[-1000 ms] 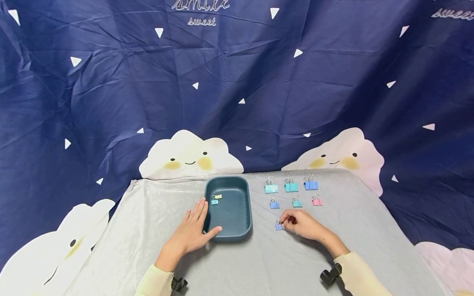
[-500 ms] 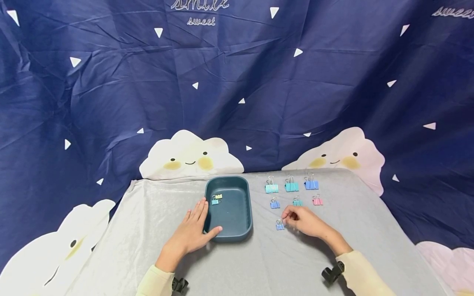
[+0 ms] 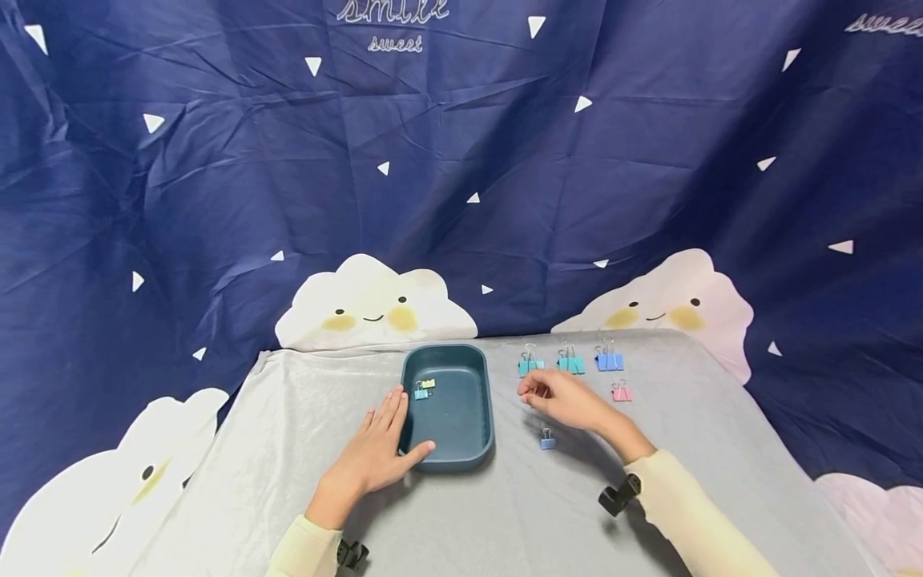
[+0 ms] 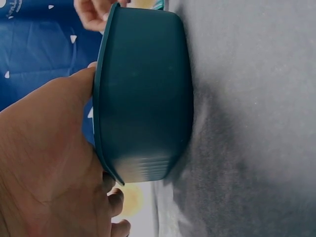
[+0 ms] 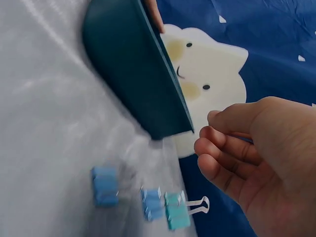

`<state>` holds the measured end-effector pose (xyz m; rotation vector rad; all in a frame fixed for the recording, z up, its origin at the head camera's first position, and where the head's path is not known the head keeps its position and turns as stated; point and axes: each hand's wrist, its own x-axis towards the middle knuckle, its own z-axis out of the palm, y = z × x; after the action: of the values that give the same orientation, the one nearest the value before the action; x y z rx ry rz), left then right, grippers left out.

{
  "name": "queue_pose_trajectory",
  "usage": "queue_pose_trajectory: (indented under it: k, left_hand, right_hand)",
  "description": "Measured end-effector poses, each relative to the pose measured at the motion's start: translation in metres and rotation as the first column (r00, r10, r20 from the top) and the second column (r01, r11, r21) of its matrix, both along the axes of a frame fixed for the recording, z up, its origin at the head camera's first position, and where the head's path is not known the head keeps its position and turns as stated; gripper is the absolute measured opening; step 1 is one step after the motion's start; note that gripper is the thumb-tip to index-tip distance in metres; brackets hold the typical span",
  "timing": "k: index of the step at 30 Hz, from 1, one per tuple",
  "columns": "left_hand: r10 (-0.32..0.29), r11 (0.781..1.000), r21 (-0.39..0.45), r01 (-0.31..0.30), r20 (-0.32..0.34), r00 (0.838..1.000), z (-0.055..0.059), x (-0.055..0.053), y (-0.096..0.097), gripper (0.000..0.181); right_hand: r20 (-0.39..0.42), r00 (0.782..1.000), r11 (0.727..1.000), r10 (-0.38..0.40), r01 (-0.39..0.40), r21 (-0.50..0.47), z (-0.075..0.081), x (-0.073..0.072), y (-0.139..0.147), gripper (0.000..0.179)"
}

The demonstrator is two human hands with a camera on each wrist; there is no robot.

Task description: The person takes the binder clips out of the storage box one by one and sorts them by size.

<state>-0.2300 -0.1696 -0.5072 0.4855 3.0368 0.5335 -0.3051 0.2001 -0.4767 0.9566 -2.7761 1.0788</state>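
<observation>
My left hand [image 3: 376, 449] rests with spread, straight fingers on the left rim of the dark teal tray [image 3: 481, 465], its thumb over the near side. Inside the tray lie a yellow binder clip [image 3: 429, 384] and a light blue binder clip [image 3: 421, 394]. My right hand [image 3: 573, 398] hovers to the right of the tray, fingers loosely bent. Nothing shows between its thumb and fingertips in the right wrist view. Below it, a small blue binder clip [image 3: 547, 443] stands on the cloth. Another small blue clip [image 5: 153, 203] is hidden by the hand in the head view.
Along the back stand a light teal clip [image 3: 530, 367], a teal clip [image 3: 571, 365] and a large blue clip [image 3: 610, 362]. A small pink clip [image 3: 622, 395] sits right of my right hand. Grey cloth [image 3: 461, 529] covers the table; a dark blue curtain [image 3: 433, 200] hangs behind.
My right hand has let go of the nearest small blue clip, lifted, and moved back and left toward the tray. The clip stays on the cloth. My left hand has not moved.
</observation>
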Motion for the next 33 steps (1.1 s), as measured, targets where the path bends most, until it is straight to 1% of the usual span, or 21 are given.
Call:
queue_pose_trajectory:
  k: [9, 13, 18, 23, 26, 33]
  left_hand:
    - [0.006, 1.0, 0.028, -0.006, 0.004, 1.0, 0.0, 0.0, 0.0, 0.107]
    - [0.005, 1.0, 0.025, -0.005, 0.009, 1.0, -0.003, 0.0, -0.001, 0.107]
    - [0.008, 1.0, 0.027, -0.008, 0.007, 1.0, -0.005, -0.002, -0.001, 0.107]
    - [0.003, 1.0, 0.013, -0.003, 0.003, 1.0, -0.003, -0.003, -0.001, 0.107]
    - [-0.002, 1.0, 0.009, 0.002, 0.004, 1.0, -0.002, -0.003, -0.001, 0.106]
    - [-0.004, 1.0, 0.014, 0.004, 0.014, 1.0, -0.002, -0.003, -0.002, 0.106]
  right_hand:
    - [-0.026, 0.998, 0.998, 0.058, -0.057, 0.036, 0.023, -0.025, -0.052, 0.005]
    - [-0.033, 0.996, 0.995, 0.084, -0.082, 0.049, 0.028, -0.035, -0.075, 0.005]
    - [-0.037, 0.992, 0.988, 0.12, -0.116, 0.103, 0.029, -0.048, -0.103, 0.01]
    - [-0.048, 0.986, 0.976, 0.16, -0.151, 0.156, 0.03, -0.057, -0.127, 0.016]
    - [-0.046, 0.986, 0.973, 0.16, -0.149, 0.177, 0.03, -0.06, -0.14, 0.02]
    - [-0.012, 0.989, 0.964, 0.146, -0.139, 0.225, 0.026, -0.067, -0.163, 0.028]
